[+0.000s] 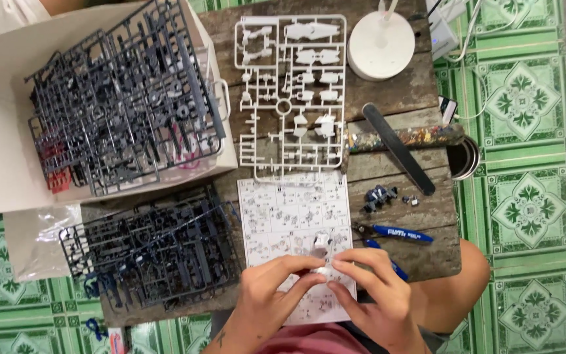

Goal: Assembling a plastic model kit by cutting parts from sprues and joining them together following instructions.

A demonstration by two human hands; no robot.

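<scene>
Head view: your left hand (pixel 266 298) and right hand (pixel 375 292) both pinch one tiny white plastic part (pixel 320 269) over the instruction sheet (pixel 294 210), at 6 o'clock from the white parts frame (pixel 291 95). It's probably light, stiff and snappable, so grip the edges gently.

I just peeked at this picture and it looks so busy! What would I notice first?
Probably the white part frame at the top middle of the wooden table, bright against the heaps of dark grey frames in the box on the left. Next come the two hands at the bottom, pinching a small white piece between them over the instruction sheet.
</scene>
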